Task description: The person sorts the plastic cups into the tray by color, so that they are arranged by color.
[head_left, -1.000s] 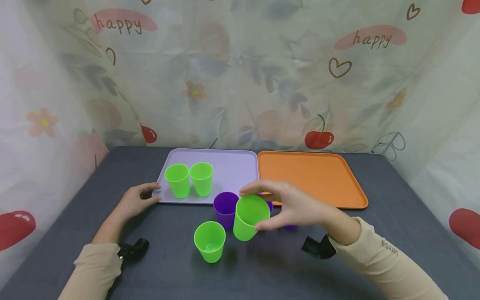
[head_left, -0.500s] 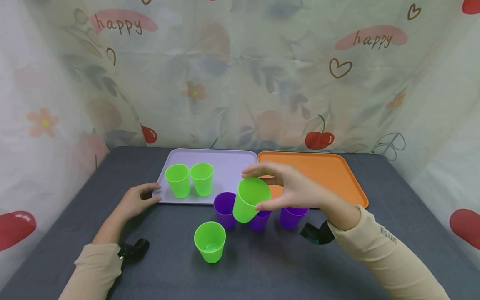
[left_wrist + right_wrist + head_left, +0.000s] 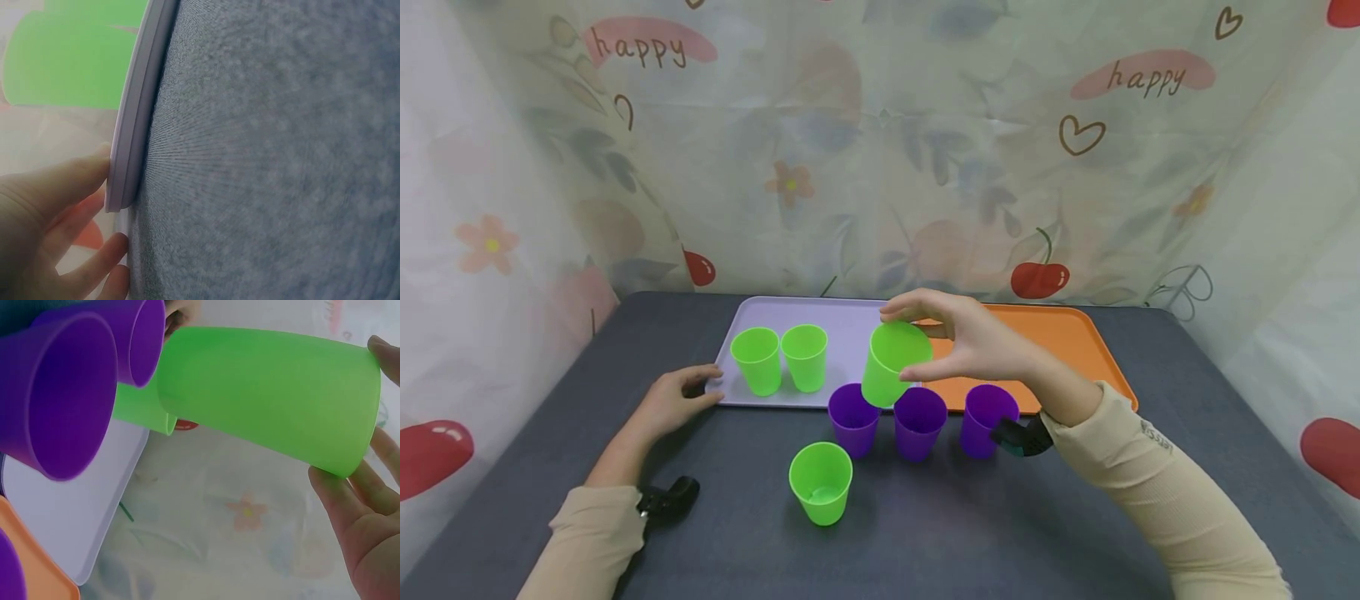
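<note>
In the head view, my right hand [image 3: 977, 337] grips a green plastic cup [image 3: 891, 362] by its rim, thumb on the near side and fingers on the far side. The cup is tilted and held up near the lilac tray's right end, above the purple cups. The right wrist view shows the fingertips at the rim of this green cup [image 3: 269, 394]. My left hand [image 3: 676, 404] holds the front left corner of the lilac tray [image 3: 857, 321]; the left wrist view has the thumb against the tray rim [image 3: 134, 119]. Two green cups [image 3: 756, 361] stand upright on this tray.
Three purple cups, among them the middle one [image 3: 919, 425], stand in a row before the trays. Nearer to me stands another green cup [image 3: 822, 483]. An orange tray [image 3: 1060, 350] adjoins the lilac one on the right. A patterned curtain [image 3: 880, 167] closes off the back.
My right hand has lifted the green cup up and away from me, past the purple cups, which now show fully. The left hand has stayed at the lilac tray's corner.
</note>
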`<state>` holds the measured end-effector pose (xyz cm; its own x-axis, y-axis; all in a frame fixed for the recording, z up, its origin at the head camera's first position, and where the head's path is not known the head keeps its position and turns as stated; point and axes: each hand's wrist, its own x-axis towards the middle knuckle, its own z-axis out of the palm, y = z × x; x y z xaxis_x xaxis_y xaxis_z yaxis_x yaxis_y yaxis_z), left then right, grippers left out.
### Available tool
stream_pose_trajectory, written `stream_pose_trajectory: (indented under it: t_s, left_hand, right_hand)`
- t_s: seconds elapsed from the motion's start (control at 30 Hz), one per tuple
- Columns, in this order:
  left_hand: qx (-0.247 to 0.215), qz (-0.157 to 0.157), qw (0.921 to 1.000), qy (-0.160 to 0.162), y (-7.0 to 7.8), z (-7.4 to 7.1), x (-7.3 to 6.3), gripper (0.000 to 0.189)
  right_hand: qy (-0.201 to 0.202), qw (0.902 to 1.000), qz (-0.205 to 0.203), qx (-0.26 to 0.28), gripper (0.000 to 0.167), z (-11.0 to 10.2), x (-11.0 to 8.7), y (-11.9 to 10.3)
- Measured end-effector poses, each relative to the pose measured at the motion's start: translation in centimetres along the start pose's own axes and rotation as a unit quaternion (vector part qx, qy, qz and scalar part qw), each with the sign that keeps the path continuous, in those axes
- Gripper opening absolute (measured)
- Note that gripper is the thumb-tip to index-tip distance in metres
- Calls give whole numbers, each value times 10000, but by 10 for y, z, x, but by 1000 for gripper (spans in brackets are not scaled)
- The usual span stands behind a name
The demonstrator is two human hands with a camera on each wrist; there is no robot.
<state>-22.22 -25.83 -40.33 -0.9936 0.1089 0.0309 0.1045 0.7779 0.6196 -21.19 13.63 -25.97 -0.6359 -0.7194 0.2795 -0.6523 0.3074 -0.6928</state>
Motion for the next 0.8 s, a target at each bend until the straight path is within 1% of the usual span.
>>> stream_pose_trajectory:
  t_s: [0.23, 0.43, 0.63, 0.8]
  left_hand:
    - [-34, 10, 10000, -21, 1, -1, 0, 41]
    - [-34, -21, 10000, -39, 2, -1, 0, 41]
    - [-41, -79, 9999, -70, 2, -2, -1, 42]
    - [-59, -50, 10000, -59, 2, -1, 0, 41]
  right_hand:
    - [63, 9998, 140, -127, 59, -5, 17, 10]
    - [51, 9991, 324, -268, 60, -4, 29, 20]
    - [-56, 9990, 353, -268, 59, -3, 37, 28]
    - [-98, 9991, 348, -227, 60, -2, 42, 31]
